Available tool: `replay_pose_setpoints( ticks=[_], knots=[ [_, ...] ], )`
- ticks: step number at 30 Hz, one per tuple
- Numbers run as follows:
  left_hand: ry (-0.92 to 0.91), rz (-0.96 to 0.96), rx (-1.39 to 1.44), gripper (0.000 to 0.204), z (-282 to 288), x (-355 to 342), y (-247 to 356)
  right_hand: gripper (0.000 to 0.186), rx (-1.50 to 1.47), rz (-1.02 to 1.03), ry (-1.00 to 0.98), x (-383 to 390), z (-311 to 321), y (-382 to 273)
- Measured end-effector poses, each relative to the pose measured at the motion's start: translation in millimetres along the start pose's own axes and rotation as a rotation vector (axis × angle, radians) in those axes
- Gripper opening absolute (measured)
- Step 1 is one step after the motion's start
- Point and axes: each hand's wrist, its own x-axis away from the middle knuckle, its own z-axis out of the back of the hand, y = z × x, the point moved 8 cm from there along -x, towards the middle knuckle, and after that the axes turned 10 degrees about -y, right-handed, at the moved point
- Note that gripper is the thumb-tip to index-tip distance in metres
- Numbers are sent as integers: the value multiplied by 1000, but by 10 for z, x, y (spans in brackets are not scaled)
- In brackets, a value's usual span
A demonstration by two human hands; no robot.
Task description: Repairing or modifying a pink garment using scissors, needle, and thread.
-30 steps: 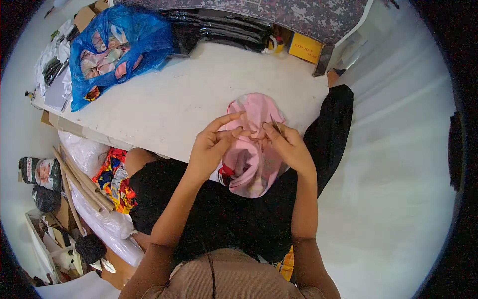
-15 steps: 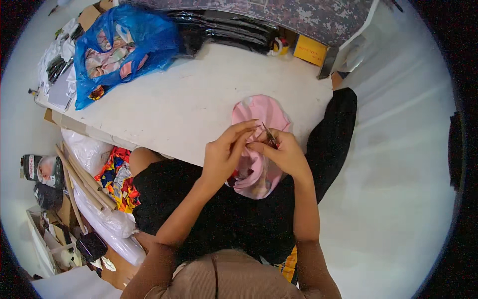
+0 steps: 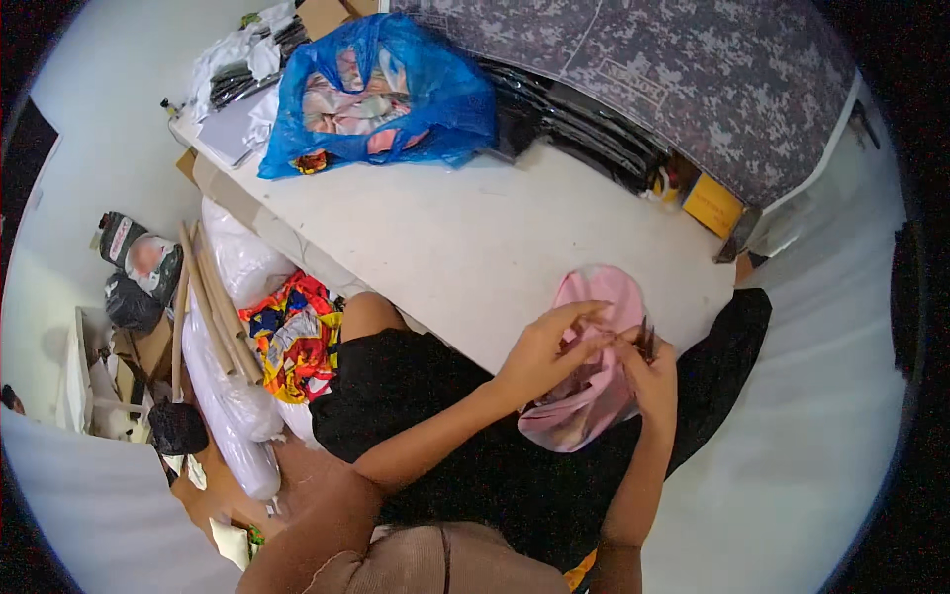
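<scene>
A round, gathered piece of pink cloth (image 3: pixel 584 421) with pale patches lies partly on the near right edge of the table and partly over my lap. My left hand (image 3: pixel 556 346) reaches across it, its fingers pinching the cloth near the middle. Beside it, my right hand (image 3: pixel 653 381) is closed around a small pair of scissors or thread snips (image 3: pixel 648 339), whose thin blades point up and away from me. The right thumb and fingertips also touch the cloth, close to the left fingertips. Whatever lies between the two sets of fingertips is too small to make out.
On the white table (image 3: pixel 426 247) stands an open blue plastic bag (image 3: pixel 450 114) of pink and pale cloth. Black plastic packets (image 3: pixel 594 129) and a yellow box (image 3: pixel 712 205) line the back. Left on the floor are cardboard tubes (image 3: pixel 213 307), clear-wrapped rolls (image 3: pixel 247 450) and bright printed cloth (image 3: pixel 297 346).
The head view has turned, so the table, bag and hands sit farther right in the picture. Both hands stay together at the pink cloth; the scissors remain in the right hand.
</scene>
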Motion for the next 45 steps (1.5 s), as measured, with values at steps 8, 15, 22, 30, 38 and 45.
replay_pose_setpoints(
  ticks=[8, 15, 22, 30, 38, 45],
  knots=[
    [-202, 283, 439, 26, -225, 41, -461, 20, 3, 30, 141, 15, 108, 2],
    [-183, 392, 795, 24, -246, 72, -536, 25, 14, 148, 262, 45, 189, -90],
    [-200, 373, 720, 21, -224, 39, -371, 20, 41, 191, 212, 56, 95, -174],
    [-167, 368, 693, 18, -204, 33, -377, 18, 107, 156, 196, 68, 149, -169],
    [-180, 445, 639, 18, -201, 51, -405, 12, -145, 33, 239, 43, 317, -3],
    [-223, 369, 407, 18, -230, 47, -387, 11, 276, 158, 41, 36, 112, -158]
  ],
)
